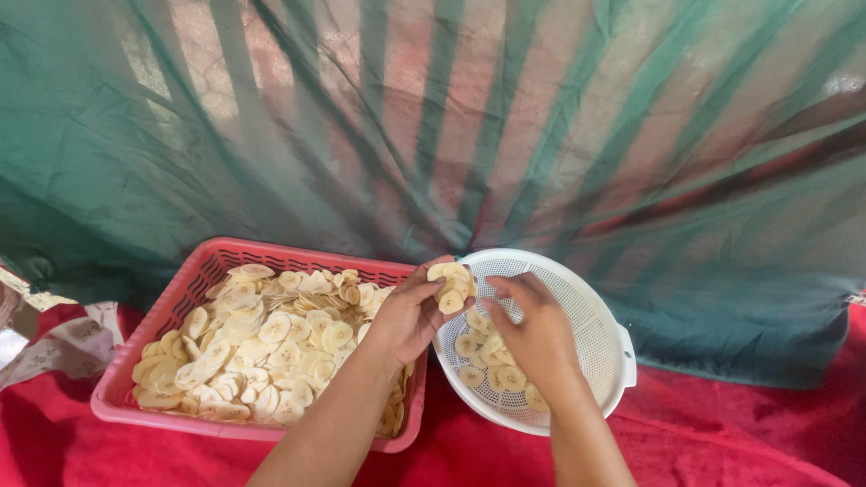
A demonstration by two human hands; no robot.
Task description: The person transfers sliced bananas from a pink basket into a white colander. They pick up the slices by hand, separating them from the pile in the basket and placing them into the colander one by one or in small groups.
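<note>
Your left hand (410,311) cups a small stack of pale banana slices (450,285) while your right hand (532,329), fingers loosely curled and apparently empty, hovers over the white colander (604,311); the slices look light, thin and brittle, so hold them by their edges.

Two bare forearms, no sleeves in view up to the bottom edge. Left hand (410,316) and right hand (532,334) ungloved, without watch or bracelet. Short nails, apparently unpainted, though too small to tell. Rings, if any, not discernible.
</note>
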